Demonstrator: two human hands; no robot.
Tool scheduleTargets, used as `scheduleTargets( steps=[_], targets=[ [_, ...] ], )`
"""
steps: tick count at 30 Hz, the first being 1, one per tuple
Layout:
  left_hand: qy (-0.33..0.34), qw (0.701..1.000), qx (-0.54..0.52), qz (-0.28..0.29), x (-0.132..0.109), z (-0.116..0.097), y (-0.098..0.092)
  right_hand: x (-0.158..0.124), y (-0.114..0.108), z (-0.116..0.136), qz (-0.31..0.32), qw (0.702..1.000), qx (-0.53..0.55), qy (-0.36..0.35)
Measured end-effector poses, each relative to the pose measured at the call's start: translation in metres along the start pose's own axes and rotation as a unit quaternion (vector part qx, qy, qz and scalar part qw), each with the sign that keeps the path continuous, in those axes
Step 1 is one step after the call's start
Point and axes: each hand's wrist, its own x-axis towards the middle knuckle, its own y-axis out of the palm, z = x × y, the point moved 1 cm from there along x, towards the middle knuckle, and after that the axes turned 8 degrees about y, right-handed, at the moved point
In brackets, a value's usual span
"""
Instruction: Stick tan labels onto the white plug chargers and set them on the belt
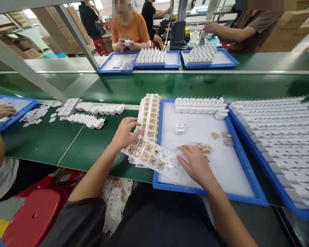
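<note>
My left hand (125,133) rests with curled fingers on a stack of white sticker sheets (149,118) carrying rows of tan labels. It presses on the stack's left edge. My right hand (194,164) lies flat, fingers spread, on the lower sheet (154,157) where it overlaps the blue tray (221,199). Peeled tan labels (204,148) lie just beyond its fingertips. A single white charger plug (180,129) stands in the tray's middle, and a row of white plugs (199,104) lines the tray's far side.
A second blue tray (278,137) full of white plugs sits at right. More plugs (89,115) lie loose on the green bench at left, near a co-worker's hand (1,111). Across the green conveyor belt (170,84), other people work at blue trays (157,58). A red stool (33,216) stands lower left.
</note>
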Motion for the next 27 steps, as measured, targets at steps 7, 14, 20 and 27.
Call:
scheduleTargets(
  steps=[7,14,20,27],
  targets=[
    [0.142,0.962,-0.119,0.199,0.013,-0.059,0.017,0.008,0.018,0.031,0.058,0.998,0.003,0.002],
    [0.144,0.939,-0.198,0.24,0.016,-0.054,0.003,0.004,0.001,0.025,-0.029,0.997,0.07,0.029],
    [0.129,0.931,-0.238,0.244,0.018,-0.075,-0.004,0.006,-0.002,0.054,-0.125,0.987,0.05,-0.091],
    [0.11,0.912,-0.306,0.249,0.022,-0.081,-0.006,0.011,0.002,0.058,-0.139,0.983,0.066,-0.099]
  ],
)
